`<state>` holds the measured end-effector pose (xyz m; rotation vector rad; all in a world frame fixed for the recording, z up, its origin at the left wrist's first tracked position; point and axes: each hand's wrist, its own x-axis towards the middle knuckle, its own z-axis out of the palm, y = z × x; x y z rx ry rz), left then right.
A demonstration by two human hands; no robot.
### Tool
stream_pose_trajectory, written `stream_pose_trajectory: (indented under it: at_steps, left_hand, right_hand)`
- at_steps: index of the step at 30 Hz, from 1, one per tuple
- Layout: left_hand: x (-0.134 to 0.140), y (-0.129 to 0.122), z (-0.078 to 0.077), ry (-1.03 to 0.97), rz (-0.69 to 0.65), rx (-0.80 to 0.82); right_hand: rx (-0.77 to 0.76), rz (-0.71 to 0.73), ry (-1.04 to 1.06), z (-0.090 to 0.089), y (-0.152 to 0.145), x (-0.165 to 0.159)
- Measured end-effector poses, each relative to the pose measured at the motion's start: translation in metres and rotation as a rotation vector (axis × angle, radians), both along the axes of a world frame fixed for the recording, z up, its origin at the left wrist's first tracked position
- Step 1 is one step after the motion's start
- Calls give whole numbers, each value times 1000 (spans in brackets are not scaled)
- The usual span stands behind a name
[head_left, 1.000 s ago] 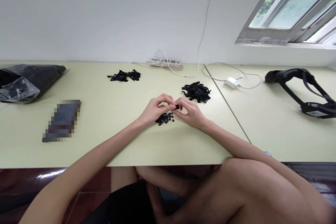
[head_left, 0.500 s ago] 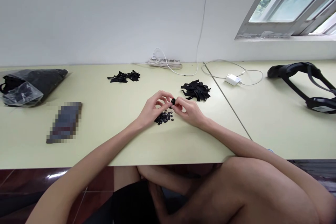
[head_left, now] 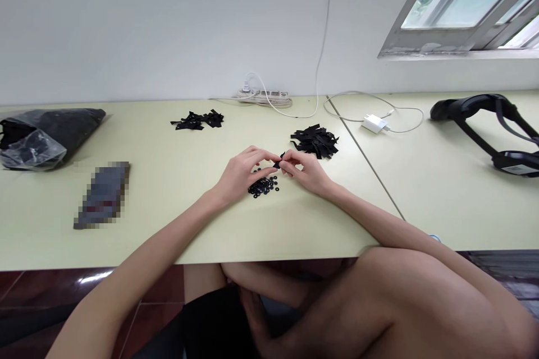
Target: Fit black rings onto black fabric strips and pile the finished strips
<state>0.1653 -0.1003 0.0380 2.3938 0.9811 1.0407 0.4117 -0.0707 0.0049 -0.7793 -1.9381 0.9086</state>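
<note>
Pinching a small black piece [head_left: 277, 165] at the centre of the frame, between the two hands. Clamping one side of it between the thumb and fingers of the left hand [head_left: 240, 176]; closing the fingers of the right hand [head_left: 310, 174] on the other side — being unable to tell its exact shape at this size.

Finding a heap of black rings [head_left: 263, 186] on the worktop [head_left: 295, 230], just below the left fingers, with a few scattering loose along its right edge. Noting a heap of black strips [head_left: 315, 140] right of centre, just above the right hand, and a smaller batch of strips [head_left: 197, 119] left of centre, well apart from both hands.

Recording also a dark plastic bag [head_left: 63, 132] at the left edge and a pixelated dark object [head_left: 105, 196] below it. Listing a power strip [head_left: 265, 95] at upper centre against the wall [head_left: 147, 22], a white charger [head_left: 374, 123] with its cable right of centre, and a black headset [head_left: 480, 104] at the right edge — below a window [head_left: 455, 5] at upper right.
</note>
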Motion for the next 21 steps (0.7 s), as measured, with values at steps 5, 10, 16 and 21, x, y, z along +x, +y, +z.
stream_pose_trajectory:
  at_steps: [5, 10, 16, 21]
  left_hand:
    - [-2, 2, 2, -66, -1, -132]
    - [2, 1, 7, -219, -14, -303]
    - [5, 4, 7, -572, -12, -569]
    - [4, 7, 0, -634, -23, -790]
  right_hand:
    - [4, -1, 2, 4, -2, 0]
    - [52, -8, -20, 10, -7, 2]
    - [23, 29, 8, 11, -7, 5]
    - [-7, 52, 26, 8, -5, 6]
